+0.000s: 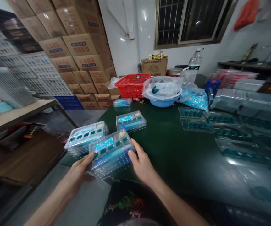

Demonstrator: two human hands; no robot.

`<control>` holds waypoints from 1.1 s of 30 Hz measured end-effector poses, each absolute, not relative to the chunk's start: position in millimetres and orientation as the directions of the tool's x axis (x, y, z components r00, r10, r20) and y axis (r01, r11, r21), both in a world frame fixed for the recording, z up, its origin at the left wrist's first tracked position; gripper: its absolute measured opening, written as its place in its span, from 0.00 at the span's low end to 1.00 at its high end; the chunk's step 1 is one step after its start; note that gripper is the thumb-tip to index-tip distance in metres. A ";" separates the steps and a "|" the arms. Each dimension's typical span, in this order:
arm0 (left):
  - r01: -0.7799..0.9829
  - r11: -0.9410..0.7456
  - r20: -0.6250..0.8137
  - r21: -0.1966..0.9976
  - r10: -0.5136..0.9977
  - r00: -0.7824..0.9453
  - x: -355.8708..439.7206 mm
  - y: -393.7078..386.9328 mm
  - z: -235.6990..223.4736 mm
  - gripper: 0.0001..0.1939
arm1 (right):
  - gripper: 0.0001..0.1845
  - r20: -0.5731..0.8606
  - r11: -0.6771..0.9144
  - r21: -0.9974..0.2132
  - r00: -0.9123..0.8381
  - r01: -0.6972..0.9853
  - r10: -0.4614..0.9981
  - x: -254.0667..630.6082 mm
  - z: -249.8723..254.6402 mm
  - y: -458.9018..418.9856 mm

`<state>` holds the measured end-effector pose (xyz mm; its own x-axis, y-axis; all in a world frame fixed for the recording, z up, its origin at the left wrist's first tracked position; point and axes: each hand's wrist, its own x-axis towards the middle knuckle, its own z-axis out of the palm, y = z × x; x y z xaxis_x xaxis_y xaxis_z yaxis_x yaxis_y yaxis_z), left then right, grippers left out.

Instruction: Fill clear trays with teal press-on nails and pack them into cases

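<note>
Between my two hands is a stack of clear plastic trays [110, 157], its top tray filled with blue items and a blue patterned packet. My left hand [81, 168] grips the stack's left end, thumb on top. At the right end, my right hand [141, 160] holds it with the thumb pressed on the edge. Just left of it stands another tall stack of filled trays [85, 139], very close to the held one. A shorter tray stack [131, 121] rests behind on the dark green table [168, 141].
Farther back are a small tray stack [122, 103], a red basket [133, 86] and a blue basin [165, 102]. Clear trays [195, 124] lie along the right side. Cartons [83, 62] are piled against the wall, and a wooden bench [19, 114] stands left.
</note>
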<state>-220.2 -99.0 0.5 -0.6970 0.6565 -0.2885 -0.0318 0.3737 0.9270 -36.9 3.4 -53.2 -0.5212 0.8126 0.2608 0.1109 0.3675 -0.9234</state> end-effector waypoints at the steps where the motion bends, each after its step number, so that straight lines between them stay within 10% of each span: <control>1: -0.032 0.384 -0.300 0.923 0.665 -0.684 -219.6 -98.2 0.5 0.25 | 0.24 0.272 0.379 -0.919 -0.526 0.105 0.806 -36.1 -54.2 3.7; 8: -0.028 0.472 -0.403 0.881 0.719 -0.566 -223.5 -94.9 -4.3 0.22 | 0.39 0.324 0.511 -0.824 -0.537 0.245 0.779 -20.7 -62.4 -9.6; 33: -0.081 0.502 -0.473 0.861 0.734 -0.488 -179.7 40.9 -10.3 0.21 | 0.32 0.361 0.526 -0.740 -0.413 0.420 0.836 5.6 -67.0 106.8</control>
